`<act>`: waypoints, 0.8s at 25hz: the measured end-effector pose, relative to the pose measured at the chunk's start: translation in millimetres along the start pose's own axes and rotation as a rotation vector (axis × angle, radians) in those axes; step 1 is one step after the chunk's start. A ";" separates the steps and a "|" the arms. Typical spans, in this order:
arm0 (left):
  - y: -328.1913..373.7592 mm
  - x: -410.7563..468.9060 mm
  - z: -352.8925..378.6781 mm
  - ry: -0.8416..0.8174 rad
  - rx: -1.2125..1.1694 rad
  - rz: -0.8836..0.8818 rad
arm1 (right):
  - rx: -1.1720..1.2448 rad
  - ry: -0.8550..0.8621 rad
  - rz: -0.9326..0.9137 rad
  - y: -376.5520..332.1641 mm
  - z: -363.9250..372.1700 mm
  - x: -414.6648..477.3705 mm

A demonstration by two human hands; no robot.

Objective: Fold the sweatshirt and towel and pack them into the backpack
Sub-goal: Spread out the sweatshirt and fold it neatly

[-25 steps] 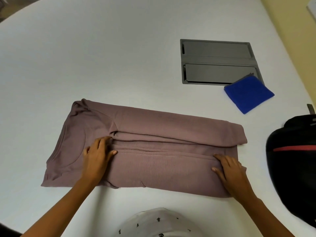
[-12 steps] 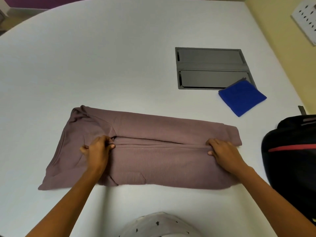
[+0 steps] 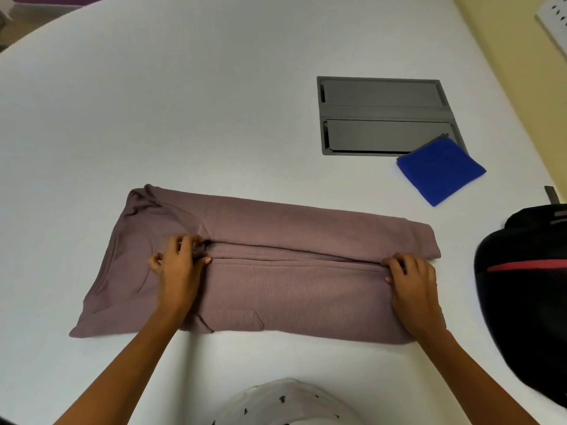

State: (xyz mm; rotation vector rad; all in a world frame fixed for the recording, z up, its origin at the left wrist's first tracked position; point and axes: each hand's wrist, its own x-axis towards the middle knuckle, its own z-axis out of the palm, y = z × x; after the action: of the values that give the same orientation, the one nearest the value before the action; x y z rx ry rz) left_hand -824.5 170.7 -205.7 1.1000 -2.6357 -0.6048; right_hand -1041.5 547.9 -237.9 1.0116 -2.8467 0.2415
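A mauve sweatshirt (image 3: 276,228) lies folded lengthwise into a long band across the white table (image 3: 184,102). My left hand (image 3: 179,268) pinches the folded edge near the collar end, fingers curled into the cloth. At the hem end my right hand (image 3: 412,280) grips the same edge. A blue towel (image 3: 440,170), folded into a small square, lies at the back right. The black backpack (image 3: 527,302) with a red stripe sits at the right edge, partly out of frame.
A grey cable hatch (image 3: 380,115) is set into the table behind the sweatshirt, with the towel's corner overlapping it. A yellow wall runs along the right. My white patterned shirt shows at the bottom edge.
Both hands slid up from lying flat on the lower panel to the middle fold line and curled their fingers onto its edge. The right hand moved furthest.
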 end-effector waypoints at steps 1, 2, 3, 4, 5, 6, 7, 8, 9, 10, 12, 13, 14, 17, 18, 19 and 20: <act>2.6 -0.8 1.8 0.038 0.063 0.043 | 0.021 0.048 0.008 -8.8 -3.9 -0.4; 7.3 -1.8 4.5 0.066 0.096 0.096 | 0.055 0.093 0.017 -21.9 -7.6 0.7; 14.6 -3.7 8.8 0.073 0.100 0.161 | 0.092 0.112 0.021 -38.4 -10.1 3.0; 23.7 -5.3 15.1 0.054 0.098 0.232 | 0.120 0.096 0.012 -56.0 -9.6 6.9; 33.0 -7.2 23.0 0.013 0.108 0.302 | 0.135 0.046 -0.004 -74.1 -7.3 11.7; 39.9 -9.1 32.7 -0.042 0.131 0.359 | 0.140 -0.015 -0.021 -90.9 -2.6 17.3; 43.6 -11.1 41.4 -0.090 0.163 0.390 | 0.131 -0.062 -0.027 -103.5 4.0 22.0; 43.4 -12.6 49.1 -0.124 0.189 0.384 | 0.109 -0.095 -0.014 -109.0 12.5 25.6; 39.3 -13.9 54.5 -0.143 0.207 0.349 | 0.082 -0.121 0.018 -108.4 19.2 28.1; 33.0 -15.2 57.4 -0.149 0.216 0.304 | 0.055 -0.146 0.063 -100.9 23.4 28.2; 21.1 -17.6 58.8 -0.145 0.227 0.259 | 0.012 -0.164 0.140 -72.2 23.3 23.2; 18.5 -18.0 58.1 -0.145 0.227 0.260 | -0.006 -0.154 0.149 -54.6 19.6 18.8; 18.1 -18.0 57.5 -0.147 0.220 0.263 | -0.018 -0.141 0.141 -37.9 13.9 14.4; 21.3 -17.0 56.6 -0.141 0.192 0.267 | -0.036 -0.099 0.119 -12.9 2.6 8.5; 22.6 -16.3 55.7 -0.135 0.192 0.273 | -0.026 -0.076 0.122 -12.9 3.7 9.2; 23.5 -15.2 53.9 -0.120 0.199 0.283 | -0.001 -0.056 0.127 -14.9 5.5 10.3; 23.7 -12.6 51.1 -0.093 0.212 0.298 | 0.026 -0.031 0.124 -16.6 8.2 12.1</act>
State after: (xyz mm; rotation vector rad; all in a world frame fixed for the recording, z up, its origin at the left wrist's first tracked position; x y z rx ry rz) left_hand -848.5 209.4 -241.0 0.7188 -2.9193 -0.3286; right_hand -1040.8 526.2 -242.1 0.8509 -2.9454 0.2775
